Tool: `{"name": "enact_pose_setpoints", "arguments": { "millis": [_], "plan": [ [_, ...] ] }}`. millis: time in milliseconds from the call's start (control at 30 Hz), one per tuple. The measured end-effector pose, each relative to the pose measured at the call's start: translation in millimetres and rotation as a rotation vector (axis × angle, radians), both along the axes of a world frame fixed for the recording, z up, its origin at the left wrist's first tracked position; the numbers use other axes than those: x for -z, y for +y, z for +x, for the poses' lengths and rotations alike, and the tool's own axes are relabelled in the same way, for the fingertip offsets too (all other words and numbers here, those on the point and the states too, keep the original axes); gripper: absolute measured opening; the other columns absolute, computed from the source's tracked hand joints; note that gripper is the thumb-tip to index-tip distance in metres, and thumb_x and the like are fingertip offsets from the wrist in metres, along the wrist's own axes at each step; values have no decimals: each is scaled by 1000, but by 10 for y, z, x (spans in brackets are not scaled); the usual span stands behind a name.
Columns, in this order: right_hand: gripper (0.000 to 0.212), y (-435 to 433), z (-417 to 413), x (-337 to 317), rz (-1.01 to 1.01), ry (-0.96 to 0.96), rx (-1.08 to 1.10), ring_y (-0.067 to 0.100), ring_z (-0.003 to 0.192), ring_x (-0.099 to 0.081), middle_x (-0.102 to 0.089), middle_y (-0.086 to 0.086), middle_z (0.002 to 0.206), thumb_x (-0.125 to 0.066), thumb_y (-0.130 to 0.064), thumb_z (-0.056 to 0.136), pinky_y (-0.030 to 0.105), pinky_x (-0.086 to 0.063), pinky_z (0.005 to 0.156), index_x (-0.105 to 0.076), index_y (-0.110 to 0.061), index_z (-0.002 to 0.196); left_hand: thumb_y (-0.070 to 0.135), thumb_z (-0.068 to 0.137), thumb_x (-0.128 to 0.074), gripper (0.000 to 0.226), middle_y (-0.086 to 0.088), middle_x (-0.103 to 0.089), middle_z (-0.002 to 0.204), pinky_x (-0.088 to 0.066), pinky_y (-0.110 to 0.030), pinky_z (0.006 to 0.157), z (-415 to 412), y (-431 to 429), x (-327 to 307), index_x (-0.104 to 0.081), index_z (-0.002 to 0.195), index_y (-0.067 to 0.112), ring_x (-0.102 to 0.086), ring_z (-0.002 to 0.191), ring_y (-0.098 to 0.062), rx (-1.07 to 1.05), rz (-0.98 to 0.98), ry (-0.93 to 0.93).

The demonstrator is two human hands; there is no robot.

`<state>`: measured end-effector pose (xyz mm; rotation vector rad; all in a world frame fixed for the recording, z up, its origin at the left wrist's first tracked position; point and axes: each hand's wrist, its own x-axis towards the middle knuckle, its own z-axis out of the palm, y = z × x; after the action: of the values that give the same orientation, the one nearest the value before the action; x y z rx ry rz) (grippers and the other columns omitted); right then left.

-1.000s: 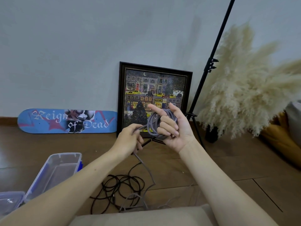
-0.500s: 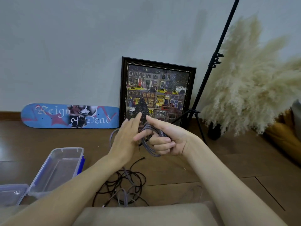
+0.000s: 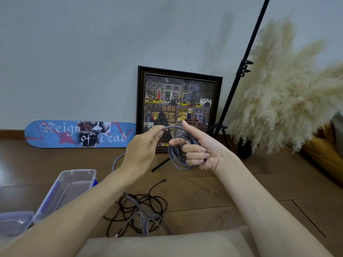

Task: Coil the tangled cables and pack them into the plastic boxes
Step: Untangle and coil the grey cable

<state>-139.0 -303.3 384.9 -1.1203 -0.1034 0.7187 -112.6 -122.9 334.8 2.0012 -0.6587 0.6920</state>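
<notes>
Cable: a grey braided cable (image 3: 176, 156), partly wound into a coil of several loops, is held in the air above the floor (image 3: 204, 191) and in front of the picture (image 3: 178, 101).
Right hand: the right hand (image 3: 202, 151) turns its palm to the camera. Its lower three fingers curl through the coil and grip it, the thumb lies over the top of the loops, and the index finger points up and to the left.
Left hand: the left hand (image 3: 141, 153) shows its back, just left of the coil. Its thumb and fingertips pinch one strand of the cable, which arcs across to the tip of the right index finger.
Loose length: a further stretch of the grey cable shows left of the left wrist and drops behind the forearm toward the floor.
Black cable: a black cable (image 3: 157, 201) lies in tangled loops on the floor between the forearms, with grey lengths crossing it.
Boxes: a clear, open-topped box (image 3: 78, 171) with a blue latch stands on the floor left of the tangle. A second box (image 3: 16, 214) sits at the lower left corner, partly cut off by the edge.
Background: a skateboard deck (image 3: 61, 134) and the picture lean against the wall (image 3: 92, 52). A black stand (image 3: 241, 71) and pampas grass (image 3: 287, 89) are to the right.
Foreground: a beige cushion (image 3: 167, 245) fills the bottom edge.
</notes>
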Motion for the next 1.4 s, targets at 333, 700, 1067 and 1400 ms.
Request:
{"name": "enact_pose_setpoints", "arguments": {
  "millis": [333, 700, 1067, 1400],
  "plan": [
    [31, 17, -30, 74, 150, -1, -94, 4, 22, -35, -39, -7, 33, -71, -1, 67, 16, -32, 29, -70, 5, 97, 19, 102, -37, 28, 11, -28, 43, -18, -17, 38, 53, -18, -99, -58, 85, 12, -21, 38, -5, 360, -242, 618],
    [42, 185, -47, 81, 485, -15, -14, 11, 27, -45, -46, 2, 37, -67, 4, 73, 20, -37, 33, -61, 13, 114, 25, 98, -49, 23, -10, -67, 80, -50, -27, 67, -55, -234, 149, -69, 95, 15, -58, 72, -19, 471, -534, 866],
    [36, 394, 2, 56, 450, -33, 574, 28, 78, -73, -72, 21, 92, -41, -12, 99, 28, -60, 61, -49, 6, 130, 18, 103, -34, 20, -2, -54, 53, -42, -18, 49, -131, -350, 165, -52, 100, 25, -51, 39, -7, 364, -192, 900],
    [33, 407, 6, 28, 353, -101, 766, 23, 92, -70, -73, 16, 86, -35, -13, 104, 30, -56, 79, -61, 3, 91, 20, 98, -38, 18, -10, -58, 116, -37, -35, 89, -252, -239, 193, -53, 107, 16, -50, 113, -33, -9, 675, 707]
  ]
}}
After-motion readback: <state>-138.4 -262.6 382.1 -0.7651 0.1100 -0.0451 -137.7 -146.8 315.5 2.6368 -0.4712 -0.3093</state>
